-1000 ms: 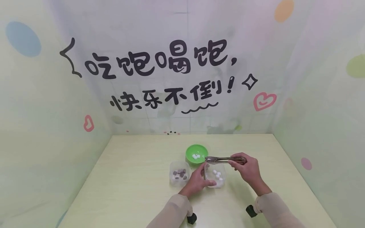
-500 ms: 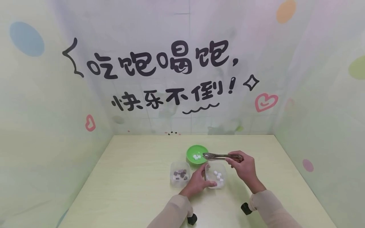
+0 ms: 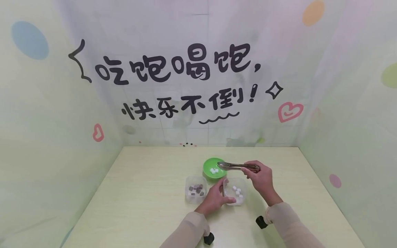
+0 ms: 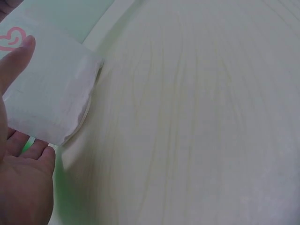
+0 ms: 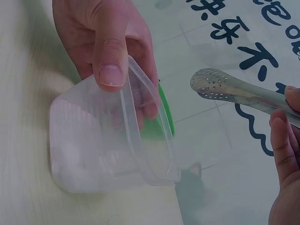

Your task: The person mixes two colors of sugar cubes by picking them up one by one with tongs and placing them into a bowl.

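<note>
My left hand (image 3: 214, 197) grips a clear plastic container (image 3: 229, 186) by its left side, thumb over the near rim and fingers behind. Inside lie several small white cubes (image 3: 237, 193). In my right hand (image 3: 262, 177) is a pair of metal tongs (image 3: 235, 166), held level, with perforated tips (image 5: 209, 83) nearly together. Those tips reach over the right side of a green bowl (image 3: 206, 174), where a few more white cubes (image 3: 214, 171) sit; I cannot tell whether anything is between them. In the right wrist view, the left thumb (image 5: 111, 70) presses the container's rim.
A second clear container (image 3: 187, 198) with several brownish-grey cubes (image 3: 198, 189) stands left of my left hand. Everything rests on a pale wooden table (image 3: 139, 206), enclosed by printed fabric walls (image 3: 173, 27) at the back and sides.
My right hand has moved left and slightly away from me, bringing the tongs' tips from the bowl's right edge to over the bowl. The left hand and container stay in place.
</note>
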`<state>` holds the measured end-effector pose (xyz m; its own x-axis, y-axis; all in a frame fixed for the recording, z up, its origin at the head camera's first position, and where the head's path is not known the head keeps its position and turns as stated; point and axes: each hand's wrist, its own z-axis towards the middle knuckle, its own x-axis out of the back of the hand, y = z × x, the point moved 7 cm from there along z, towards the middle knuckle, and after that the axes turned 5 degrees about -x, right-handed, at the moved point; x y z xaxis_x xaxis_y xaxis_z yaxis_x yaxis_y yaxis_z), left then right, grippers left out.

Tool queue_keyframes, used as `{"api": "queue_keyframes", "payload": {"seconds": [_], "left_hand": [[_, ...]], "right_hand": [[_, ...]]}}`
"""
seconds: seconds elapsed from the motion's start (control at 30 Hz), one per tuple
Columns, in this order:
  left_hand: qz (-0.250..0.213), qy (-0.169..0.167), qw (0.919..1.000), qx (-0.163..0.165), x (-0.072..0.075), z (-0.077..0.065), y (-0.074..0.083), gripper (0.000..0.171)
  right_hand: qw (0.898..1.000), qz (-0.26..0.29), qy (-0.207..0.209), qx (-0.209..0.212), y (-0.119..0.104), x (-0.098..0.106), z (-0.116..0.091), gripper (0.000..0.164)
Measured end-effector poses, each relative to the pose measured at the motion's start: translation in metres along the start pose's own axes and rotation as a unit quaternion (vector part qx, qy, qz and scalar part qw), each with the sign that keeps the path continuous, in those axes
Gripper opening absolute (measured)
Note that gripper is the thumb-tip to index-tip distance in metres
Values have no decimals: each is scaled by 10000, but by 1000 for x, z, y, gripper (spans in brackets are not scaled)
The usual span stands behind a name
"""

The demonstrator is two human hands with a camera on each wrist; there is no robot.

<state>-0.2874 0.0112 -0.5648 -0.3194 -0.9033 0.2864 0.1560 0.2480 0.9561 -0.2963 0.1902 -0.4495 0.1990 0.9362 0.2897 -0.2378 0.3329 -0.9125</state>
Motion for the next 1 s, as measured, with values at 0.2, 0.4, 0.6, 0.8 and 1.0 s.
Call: {"api": "queue_keyframes", "payload": {"seconds": [0.2,0.4,0.6,0.8,1.0], "left_hand": [[60,17,10000,50,1,-1,-1,97],[-2,-14,10000,76,0,-1,-1,97],[22,3,10000,95,0,-1,-1,98],[63,-2,10000,73,0,-1,-1,99],[70,-20,10000,37,0,-1,-1,100]], "right_hand": [[9999,116,-15,-57,1,-5,3,22],[9998,129,11,-140,1,-7,3,25],[9999,88,44,-130,4,-7,5,22],[9999,74,-3,-139,5,-4,3,21],[9995,15,-90,-287,12,0,-1,23]]}}
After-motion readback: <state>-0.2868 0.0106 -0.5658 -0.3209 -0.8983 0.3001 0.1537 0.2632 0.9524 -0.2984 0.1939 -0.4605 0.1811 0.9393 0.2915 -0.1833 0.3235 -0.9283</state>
